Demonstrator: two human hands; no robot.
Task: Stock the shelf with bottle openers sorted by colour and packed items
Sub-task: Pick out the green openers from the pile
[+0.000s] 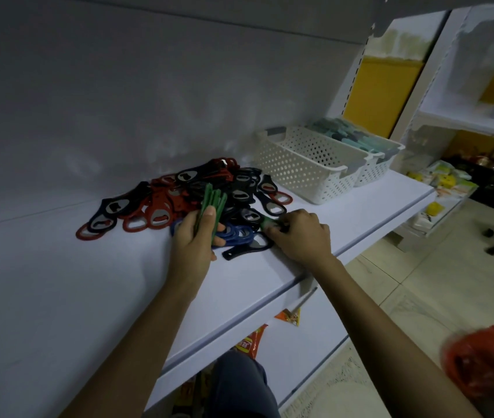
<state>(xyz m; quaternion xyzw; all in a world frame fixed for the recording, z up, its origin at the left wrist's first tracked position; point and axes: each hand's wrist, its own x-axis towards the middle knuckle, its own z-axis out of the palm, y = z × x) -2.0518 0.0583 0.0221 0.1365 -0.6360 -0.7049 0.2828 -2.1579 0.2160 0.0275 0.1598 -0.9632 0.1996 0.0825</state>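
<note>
A mixed pile of bottle openers [197, 191] in red, black and blue lies on the white shelf [58, 282]. My left hand [193, 236] grips a bundle of green openers [212, 200] that stands upright out of the fist, at the near edge of the pile. Just to the right, my right hand [300, 233] pinches one more green opener [267, 222] that lies low at the pile's near right side. Some blue openers [236, 233] and a black one [248, 247] lie between my hands.
Two white perforated baskets stand at the back right of the shelf: the nearer basket [306, 164] looks empty, the farther basket [372, 164] holds teal packed items. A red plastic bag [481, 360] is at the lower right. Packets show on the lower shelf.
</note>
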